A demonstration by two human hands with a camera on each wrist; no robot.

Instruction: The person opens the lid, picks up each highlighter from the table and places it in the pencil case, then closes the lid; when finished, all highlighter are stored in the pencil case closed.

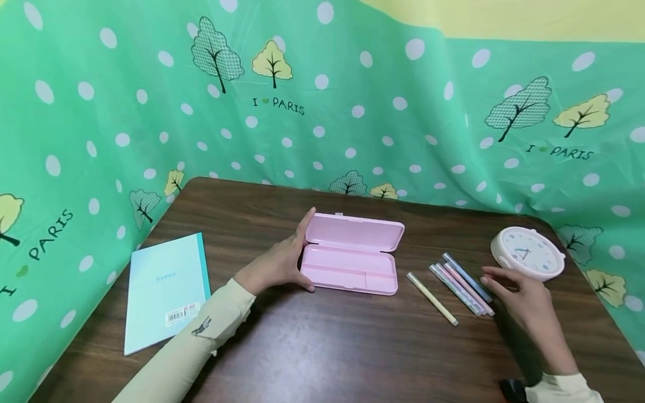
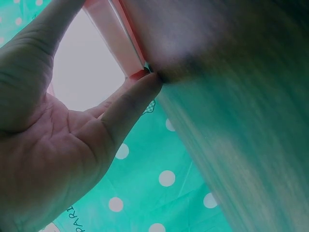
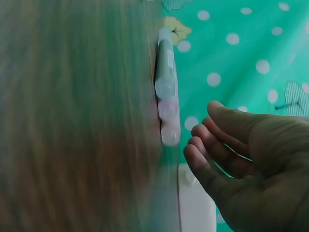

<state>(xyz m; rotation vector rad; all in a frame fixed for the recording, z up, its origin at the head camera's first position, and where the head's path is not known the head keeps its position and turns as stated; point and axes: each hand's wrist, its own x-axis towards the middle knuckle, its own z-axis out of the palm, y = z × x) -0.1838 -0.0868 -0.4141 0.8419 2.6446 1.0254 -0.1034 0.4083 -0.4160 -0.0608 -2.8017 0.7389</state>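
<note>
A pink pencil case lies with its lid raised, showing bare compartments inside. My left hand grips it at the left end, thumb at the near corner and fingers up by the lid. The left wrist view shows the case between that hand's thumb and fingers. Over to the right, my right hand hovers beside several capped pens, fingers loosely bent and holding nothing. The same pens appear end-on in the right wrist view, apart from the fingertips. A yellow pen lies separately, nearer the case.
A round white alarm clock lies face up just behind my right hand. On the left, a light blue notebook rests partly under my left sleeve. Green dotted cloth hangs around the back and sides of the brown wooden table.
</note>
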